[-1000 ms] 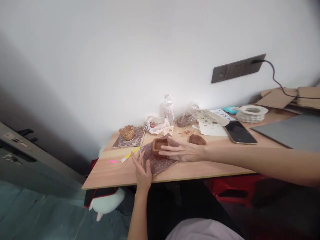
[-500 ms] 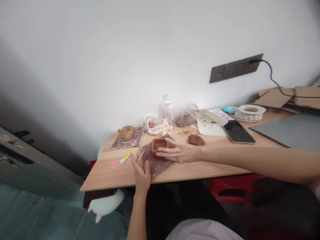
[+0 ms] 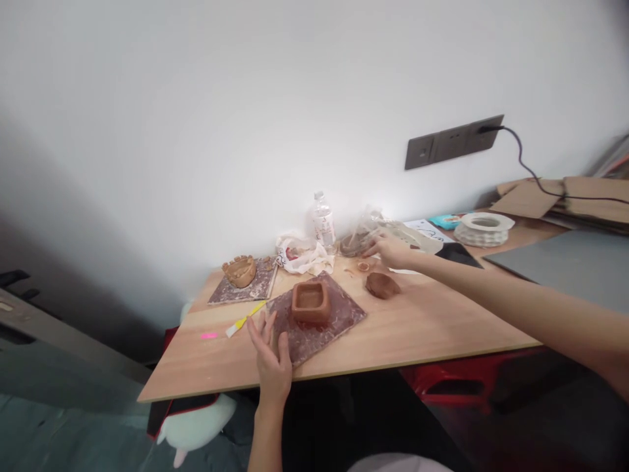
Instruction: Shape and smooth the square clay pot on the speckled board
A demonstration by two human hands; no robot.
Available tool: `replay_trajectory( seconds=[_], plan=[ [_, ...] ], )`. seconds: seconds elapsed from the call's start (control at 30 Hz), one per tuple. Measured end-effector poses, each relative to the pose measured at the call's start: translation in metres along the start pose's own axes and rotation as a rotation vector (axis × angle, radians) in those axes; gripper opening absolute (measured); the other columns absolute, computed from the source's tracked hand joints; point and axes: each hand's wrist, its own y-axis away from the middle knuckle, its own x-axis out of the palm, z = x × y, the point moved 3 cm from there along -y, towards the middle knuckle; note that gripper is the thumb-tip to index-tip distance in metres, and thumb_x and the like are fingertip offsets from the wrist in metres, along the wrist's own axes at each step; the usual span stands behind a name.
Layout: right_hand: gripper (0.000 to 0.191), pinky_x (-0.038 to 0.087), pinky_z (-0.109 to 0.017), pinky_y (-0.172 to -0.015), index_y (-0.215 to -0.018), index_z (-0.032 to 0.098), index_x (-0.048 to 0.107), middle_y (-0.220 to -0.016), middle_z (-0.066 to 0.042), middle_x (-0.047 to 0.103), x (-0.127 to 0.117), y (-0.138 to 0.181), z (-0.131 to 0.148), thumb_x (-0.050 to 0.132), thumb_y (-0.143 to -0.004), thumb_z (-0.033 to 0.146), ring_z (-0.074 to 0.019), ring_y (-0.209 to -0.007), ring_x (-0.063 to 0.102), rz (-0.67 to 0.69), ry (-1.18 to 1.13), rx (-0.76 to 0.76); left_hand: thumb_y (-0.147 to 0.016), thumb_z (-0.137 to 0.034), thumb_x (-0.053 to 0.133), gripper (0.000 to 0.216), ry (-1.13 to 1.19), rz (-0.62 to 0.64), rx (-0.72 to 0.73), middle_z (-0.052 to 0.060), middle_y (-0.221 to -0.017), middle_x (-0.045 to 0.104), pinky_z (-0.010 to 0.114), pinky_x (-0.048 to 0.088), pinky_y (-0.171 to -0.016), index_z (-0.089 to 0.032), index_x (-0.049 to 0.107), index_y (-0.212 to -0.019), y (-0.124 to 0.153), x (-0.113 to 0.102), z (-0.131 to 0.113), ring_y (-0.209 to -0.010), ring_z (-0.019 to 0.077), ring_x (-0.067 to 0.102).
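Observation:
A square brown clay box (image 3: pixel 310 303) sits on a speckled tile (image 3: pixel 339 316) near the table's front edge. My left hand (image 3: pixel 269 355) rests at the tile's near left corner, fingers stretched out, holding nothing. My right hand (image 3: pixel 390 250) reaches far back to a clear plastic bag (image 3: pixel 362 231) with clay inside; its fingers curl at the bag, and I cannot make out whether they hold anything. A lump of brown clay (image 3: pixel 382 285) lies just in front of that hand.
A second tile (image 3: pixel 256 288) carries a tan clay bowl (image 3: pixel 238 271) at the back left. A yellow-handled tool (image 3: pixel 244 319), water bottle (image 3: pixel 322 222), white bag (image 3: pixel 303 254), tape roll (image 3: pixel 484 228), phone (image 3: pixel 458 254) and grey laptop (image 3: pixel 565 262) share the wooden table (image 3: pixel 422 328).
My right hand has left the clay box and moved back and right to the plastic bag. The left hand stays at the tile's corner. The view shifted slightly.

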Motion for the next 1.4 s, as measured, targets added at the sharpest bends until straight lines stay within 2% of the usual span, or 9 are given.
replay_trajectory(
  seconds=[0.13,0.33,0.57,0.63,0.73,0.83,0.97,1.17,1.4],
  plan=[
    [0.015,0.047,-0.032,-0.074,-0.084,0.028,0.081,-0.089,-0.011,0.066,0.019,0.002,-0.003,0.068,-0.079,0.033,-0.0246,-0.089,0.055,0.098,0.013,0.012,-0.096,-0.042,0.047,0.077,-0.013,-0.005,-0.004,0.021,-0.139,0.057,0.045,0.042,-0.11,-0.022,0.002,-0.155,0.0,-0.001,0.001,-0.141,0.0236,0.044],
    [0.018,0.043,-0.032,-0.075,-0.085,0.033,0.08,-0.091,-0.011,0.065,0.035,0.003,-0.002,0.064,-0.081,0.025,-0.0246,-0.093,0.051,0.145,0.033,-0.004,-0.096,-0.039,0.049,0.077,-0.024,-0.005,0.001,0.02,-0.137,0.059,0.045,0.042,-0.11,-0.022,0.003,-0.156,0.001,-0.001,0.003,-0.14,0.0232,0.045],
    [0.031,0.045,-0.041,-0.084,-0.105,0.024,0.078,-0.104,-0.015,0.061,0.014,0.01,0.008,0.06,-0.081,0.017,-0.0304,-0.103,0.049,0.04,0.032,0.004,-0.096,-0.038,0.049,0.079,-0.017,0.023,0.013,0.02,-0.137,0.059,0.046,0.037,-0.113,-0.022,0.001,-0.156,0.0,0.001,0.003,-0.143,0.0225,0.041],
    [0.039,0.045,-0.041,-0.085,-0.116,0.022,0.073,-0.112,-0.014,0.058,-0.005,0.019,0.028,0.05,-0.086,0.012,-0.0279,-0.103,0.049,-0.113,0.002,-0.078,-0.096,-0.038,0.049,0.079,-0.025,0.025,0.022,0.02,-0.136,0.06,0.047,0.037,-0.113,-0.022,0.0,-0.156,0.0,0.001,0.004,-0.142,0.0226,0.042],
    [0.043,0.045,-0.038,-0.083,-0.124,0.025,0.067,-0.111,-0.011,0.055,-0.03,0.039,0.075,0.04,-0.093,0.012,-0.0232,-0.1,0.05,-0.272,-0.071,-0.397,-0.097,-0.039,0.048,0.078,-0.023,0.026,0.039,0.021,-0.137,0.058,0.046,0.039,-0.112,-0.021,0.0,-0.156,-0.001,0.002,0.004,-0.142,0.0221,0.042],
    [0.038,0.044,-0.037,-0.082,-0.13,0.025,0.06,-0.103,-0.009,0.055,-0.032,0.054,0.123,0.037,-0.1,0.022,-0.0213,-0.095,0.049,-0.172,-0.06,-0.702,-0.097,-0.04,0.047,0.079,-0.009,0.03,0.042,0.022,-0.138,0.057,0.044,0.04,-0.111,-0.02,-0.001,-0.156,-0.001,0.003,0.003,-0.143,0.0218,0.04],
    [0.033,0.043,-0.038,-0.086,-0.119,0.018,0.063,-0.089,-0.006,0.057,-0.016,0.051,0.162,0.036,-0.1,0.017,-0.0202,-0.089,0.05,-0.153,0.134,-0.884,-0.097,-0.039,0.048,0.078,-0.024,0.03,0.056,0.022,-0.136,0.06,0.046,0.038,-0.113,-0.019,0.001,-0.155,-0.002,0.003,0.001,-0.144,0.0219,0.04],
    [0.025,0.038,-0.041,-0.099,-0.106,0.016,0.066,-0.095,-0.006,0.059,-0.001,0.033,0.182,0.042,-0.098,0.015,-0.0197,-0.097,0.052,-0.284,0.333,-1.017,-0.098,-0.038,0.046,0.076,-0.044,0.036,0.058,0.022,-0.138,0.058,0.045,0.039,-0.111,-0.02,0.0,-0.155,-0.001,0.002,0.003,-0.141,0.0219,0.044],
    [0.023,0.04,-0.041,-0.1,-0.095,0.014,0.068,-0.104,-0.007,0.061,-0.011,0.035,0.176,0.044,-0.096,0.013,-0.0194,-0.1,0.053,-0.3,0.417,-1.139,-0.097,-0.037,0.047,0.076,-0.033,0.029,0.06,0.021,-0.135,0.06,0.043,0.04,-0.111,-0.019,0.002,-0.155,-0.001,0.002,0.001,-0.142,0.0216,0.043]
  ],
)
